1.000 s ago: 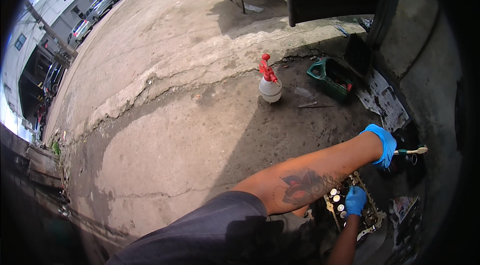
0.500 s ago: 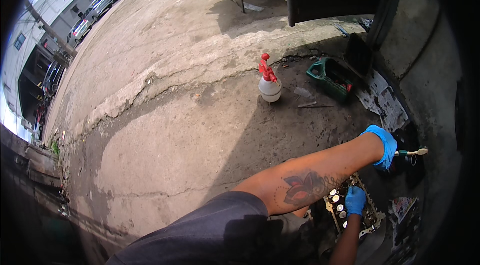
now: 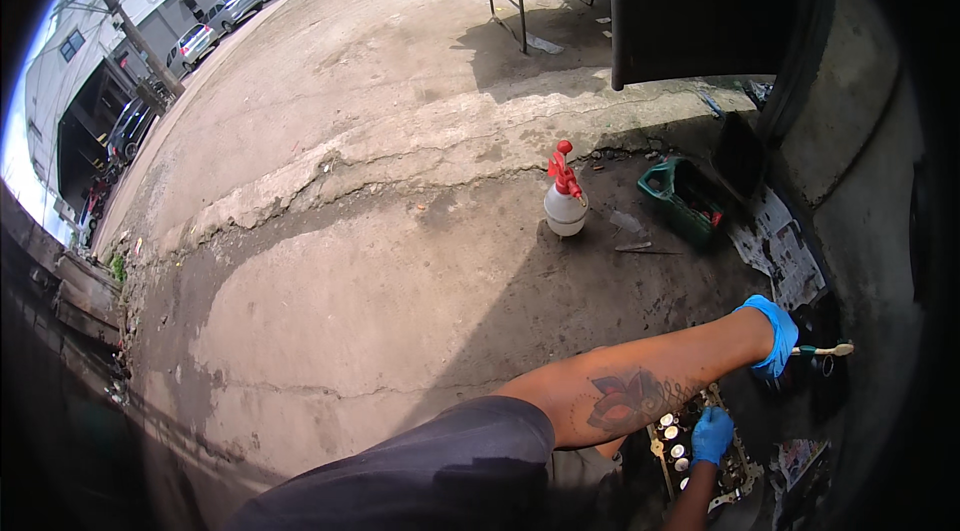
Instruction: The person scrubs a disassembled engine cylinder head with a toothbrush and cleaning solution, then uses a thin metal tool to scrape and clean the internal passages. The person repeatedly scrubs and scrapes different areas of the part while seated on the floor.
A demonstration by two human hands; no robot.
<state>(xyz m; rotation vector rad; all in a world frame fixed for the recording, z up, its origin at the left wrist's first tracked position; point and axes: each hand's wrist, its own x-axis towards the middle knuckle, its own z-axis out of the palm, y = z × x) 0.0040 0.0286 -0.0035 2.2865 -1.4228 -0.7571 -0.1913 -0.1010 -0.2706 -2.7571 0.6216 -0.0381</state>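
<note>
My left hand [image 3: 776, 336], in a blue glove, reaches across to the right at the end of a tattooed forearm. Its fingers are hidden behind the cuff. Just beyond it, a brush with a pale head and a green part [image 3: 826, 351] sticks out; whether the hand grips it cannot be made out. Below, my right hand [image 3: 712, 434], also blue-gloved, is closed over an engine cylinder head [image 3: 741, 476] with a row of round pale discs. What its fingers hold is hidden.
A white pump sprayer with a red top [image 3: 566, 203] stands on the concrete. To its right are a cut-open green jug [image 3: 684, 201] and newspaper sheets [image 3: 790, 256]. A black panel [image 3: 700, 11] and a table [image 3: 520, 1] stand farther off; cars are parked at far left.
The view has shifted, so the surroundings sit lower and a little to the right. Both hands stay in about the same places relative to the cylinder head and brush.
</note>
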